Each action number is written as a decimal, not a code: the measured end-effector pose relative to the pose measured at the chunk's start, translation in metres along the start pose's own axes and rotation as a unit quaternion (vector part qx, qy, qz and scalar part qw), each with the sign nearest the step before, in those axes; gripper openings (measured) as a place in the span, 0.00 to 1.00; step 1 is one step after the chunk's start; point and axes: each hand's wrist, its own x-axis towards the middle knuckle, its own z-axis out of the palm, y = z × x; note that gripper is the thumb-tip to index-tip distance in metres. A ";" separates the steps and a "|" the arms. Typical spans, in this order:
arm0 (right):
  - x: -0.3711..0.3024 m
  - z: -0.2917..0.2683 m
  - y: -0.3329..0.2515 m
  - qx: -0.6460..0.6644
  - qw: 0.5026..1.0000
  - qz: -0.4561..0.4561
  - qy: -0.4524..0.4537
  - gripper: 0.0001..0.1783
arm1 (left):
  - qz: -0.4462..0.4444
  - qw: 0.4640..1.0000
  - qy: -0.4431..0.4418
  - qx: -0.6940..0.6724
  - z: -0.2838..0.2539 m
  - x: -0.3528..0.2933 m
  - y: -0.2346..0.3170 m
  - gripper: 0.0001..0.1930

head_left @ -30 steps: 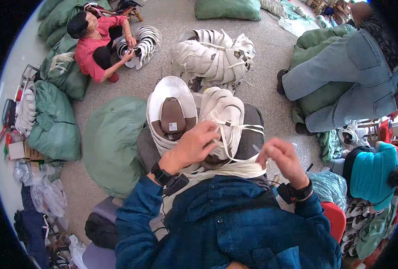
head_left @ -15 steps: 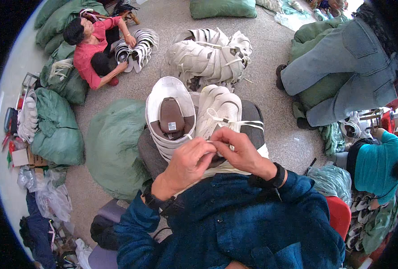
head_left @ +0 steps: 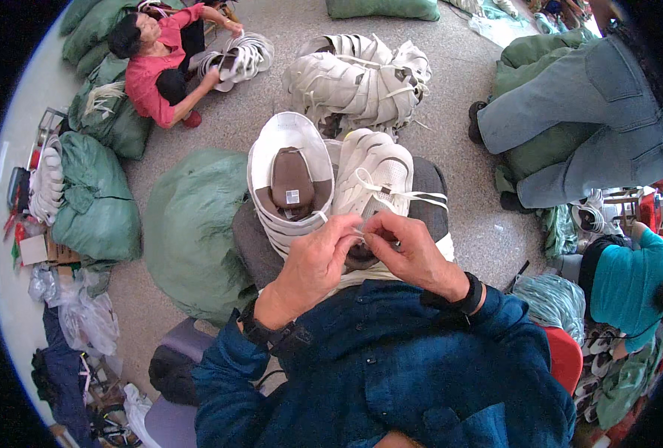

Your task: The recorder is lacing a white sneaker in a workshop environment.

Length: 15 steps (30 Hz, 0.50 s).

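A nested stack of white shoe uppers [head_left: 280, 168] with brown insides rests on my lap at the left. Beside it lies another stack of cream shoe uppers [head_left: 376, 168], a white lace [head_left: 427, 198] tied in a bow on its front one. My left hand [head_left: 309, 265] pinches a thin white shoelace [head_left: 358, 231] between thumb and forefinger, just over the near end of the right stack. Close against it, my right hand [head_left: 413, 254] pinches the same lace, its fingers curled. The fingertips partly cover the lace.
More stacked uppers [head_left: 361, 78] lie on the floor ahead. Green sacks [head_left: 197, 231] stand at left. A person in red [head_left: 156, 67] handles uppers at far left; a person in jeans [head_left: 585, 127] stands at right, and another in teal [head_left: 619, 280] sits beyond.
My hands have drawn slightly apart, baring a bit of lace between the fingertips. The person in red has raised one hand from the uppers. The view has shifted slightly.
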 end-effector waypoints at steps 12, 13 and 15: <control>-0.008 0.001 0.003 -0.115 0.986 -0.115 0.043 0.07 | 0.008 0.999 -0.032 0.032 0.003 0.004 0.004 0.06; -0.009 -0.001 0.001 -0.117 0.984 -0.127 0.052 0.07 | 0.005 0.999 -0.032 0.022 0.005 0.005 0.006 0.06; -0.012 -0.015 0.001 -0.132 0.980 -0.122 0.085 0.06 | -0.019 0.999 -0.017 -0.028 0.012 0.008 0.001 0.10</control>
